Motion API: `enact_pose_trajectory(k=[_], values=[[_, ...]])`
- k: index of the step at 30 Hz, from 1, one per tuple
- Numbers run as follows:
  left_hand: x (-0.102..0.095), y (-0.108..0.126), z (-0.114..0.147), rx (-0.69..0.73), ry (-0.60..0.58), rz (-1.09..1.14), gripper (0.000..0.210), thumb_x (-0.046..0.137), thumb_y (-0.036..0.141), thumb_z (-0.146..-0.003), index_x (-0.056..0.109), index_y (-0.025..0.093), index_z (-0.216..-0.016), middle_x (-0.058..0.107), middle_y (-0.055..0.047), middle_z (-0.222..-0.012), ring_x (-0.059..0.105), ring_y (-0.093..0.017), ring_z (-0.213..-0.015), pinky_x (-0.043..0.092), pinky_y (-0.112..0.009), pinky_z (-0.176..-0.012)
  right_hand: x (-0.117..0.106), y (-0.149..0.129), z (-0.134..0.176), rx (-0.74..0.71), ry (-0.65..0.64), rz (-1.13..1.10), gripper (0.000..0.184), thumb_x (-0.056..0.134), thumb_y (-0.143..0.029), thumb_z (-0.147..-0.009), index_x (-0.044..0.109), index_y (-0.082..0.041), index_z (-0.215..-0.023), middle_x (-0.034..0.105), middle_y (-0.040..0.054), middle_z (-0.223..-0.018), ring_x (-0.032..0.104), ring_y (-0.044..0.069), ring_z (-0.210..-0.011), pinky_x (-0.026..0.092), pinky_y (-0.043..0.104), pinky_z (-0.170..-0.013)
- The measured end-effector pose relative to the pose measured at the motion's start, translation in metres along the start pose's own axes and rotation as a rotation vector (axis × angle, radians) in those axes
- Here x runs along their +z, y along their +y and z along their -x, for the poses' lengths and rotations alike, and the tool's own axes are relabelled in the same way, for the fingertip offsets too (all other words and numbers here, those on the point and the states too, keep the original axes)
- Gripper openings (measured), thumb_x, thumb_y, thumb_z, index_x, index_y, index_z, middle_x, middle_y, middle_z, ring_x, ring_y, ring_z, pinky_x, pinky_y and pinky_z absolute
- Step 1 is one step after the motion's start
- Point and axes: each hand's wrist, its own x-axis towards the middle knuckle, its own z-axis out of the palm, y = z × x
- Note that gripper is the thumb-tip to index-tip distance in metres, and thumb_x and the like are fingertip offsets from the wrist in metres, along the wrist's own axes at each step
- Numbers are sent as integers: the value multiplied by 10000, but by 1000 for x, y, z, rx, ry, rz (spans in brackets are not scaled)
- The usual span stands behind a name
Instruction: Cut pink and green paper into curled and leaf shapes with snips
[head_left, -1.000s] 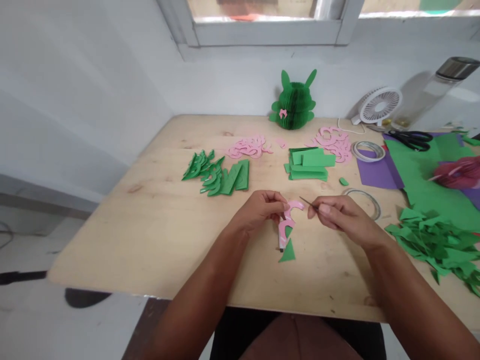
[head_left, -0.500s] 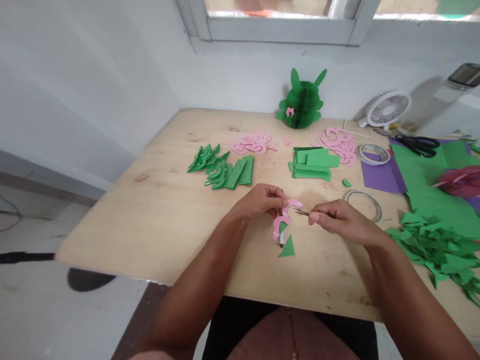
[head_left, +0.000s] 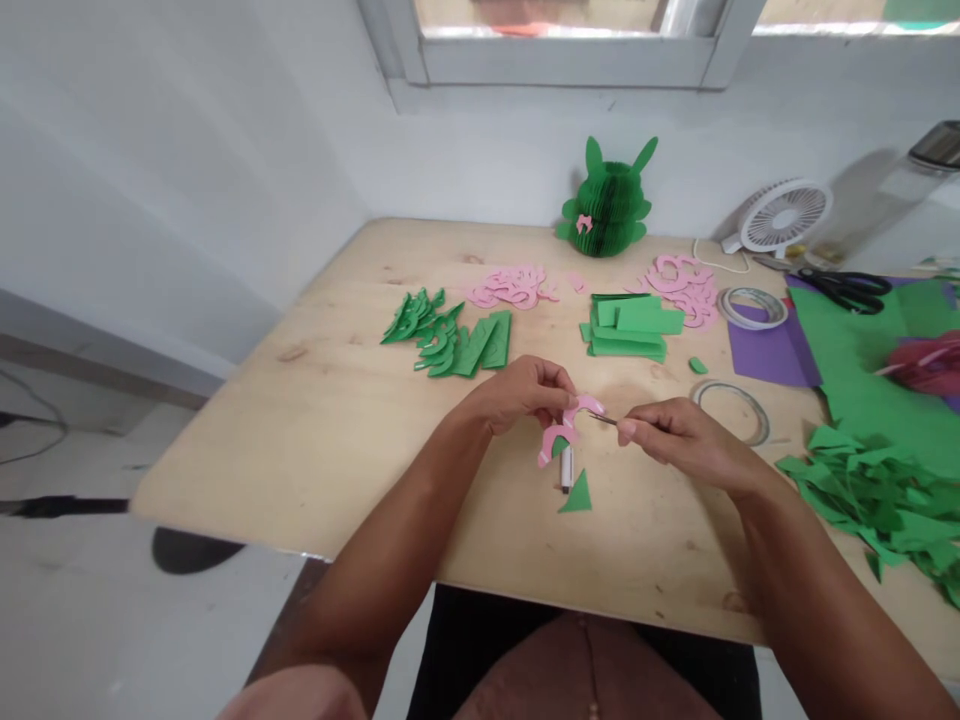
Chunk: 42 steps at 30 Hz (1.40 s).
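Observation:
My left hand (head_left: 534, 392) pinches a curvy pink paper cutout (head_left: 559, 437) above the table. White strips show on the cutout. From the right, my right hand (head_left: 675, 438) grips thin metal tweezers (head_left: 602, 419), their tips at the cutout's upper right end. Beneath the cutout lie a white marker-like stick (head_left: 566, 472) with a dark end and a green paper triangle (head_left: 577, 494). A bit of green paper shows at the cutout's lower curve.
Behind my hands lie green cutouts (head_left: 435, 335), pink cutouts (head_left: 514, 286) and green strips (head_left: 634, 328). A green honeycomb paper figure (head_left: 609, 210) stands by the wall. Rightward are tape rolls (head_left: 752, 308), black scissors (head_left: 844, 289), a fan (head_left: 786, 218) and green scraps (head_left: 877, 500).
The pink cutout has tilted, its lower end swinging slightly up and left. The tweezers' tips look closer together than before. The whole view has shifted a little.

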Motion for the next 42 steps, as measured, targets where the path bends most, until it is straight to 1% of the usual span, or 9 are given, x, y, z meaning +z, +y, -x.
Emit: enact_pose_trajectory(k=[7,11,15,20,24,29,32,37,42], values=[[-4,-2,4,4,18,-2,83,698,163,-624,631,121,-600,621,-38,-537,560,-102,-448,420,-198,-436,4,-2,-3,-48,39,71,351,589,-441,-800,647,-165,-590,361,-44,-479,257,82,-438,177,254,-432],[-5,-3,5,13,-7,-12,44,675,135,-638,637,124,-619,627,-33,-543,559,-97,-454,433,-203,-461,8,-2,-3,-77,52,75,337,610,-443,-786,653,-169,-595,392,-39,-478,270,83,-434,189,255,-434],[-5,-5,4,12,-36,-34,41,666,131,-649,636,126,-621,624,-27,-537,560,-96,-460,433,-203,-469,11,-2,-3,-81,34,213,378,525,-458,-847,652,-164,-647,366,-38,-488,280,86,-439,204,251,-434],[-3,-5,3,2,-34,-41,53,676,143,-646,632,118,-631,622,-17,-538,558,-89,-463,434,-200,-475,11,-4,-4,-67,11,373,472,416,-510,-888,615,-152,-653,350,-34,-512,296,90,-458,219,253,-448],[-4,-5,4,-13,-30,-55,53,670,136,-651,625,108,-652,618,-4,-540,556,-79,-469,432,-188,-479,10,-7,-3,-43,-24,369,498,391,-533,-889,597,-148,-651,333,-36,-525,290,92,-474,227,252,-455],[-4,-5,4,-17,-18,-95,41,655,125,-663,618,109,-652,611,9,-533,546,-69,-468,421,-178,-483,9,-10,0,10,-111,272,505,401,-562,-875,584,-150,-649,279,-50,-513,267,85,-465,219,241,-438],[-4,-5,4,-21,-28,-116,42,649,124,-668,615,111,-646,608,11,-528,544,-67,-468,410,-173,-483,7,-10,0,25,-96,263,508,398,-570,-872,609,-148,-684,314,-45,-510,294,88,-465,231,241,-439],[-4,-6,4,-21,-56,-114,26,642,113,-667,621,107,-653,609,7,-528,552,-71,-471,415,-175,-485,5,-6,-2,10,-67,359,516,390,-567,-873,613,-147,-672,351,-31,-532,301,96,-487,246,249,-455],[-5,-7,3,-19,-80,-116,24,641,104,-668,623,106,-653,613,6,-524,554,-71,-467,420,-173,-483,6,-5,-3,16,-49,384,521,386,-559,-877,632,-146,-676,363,-27,-524,319,98,-485,257,246,-461]])
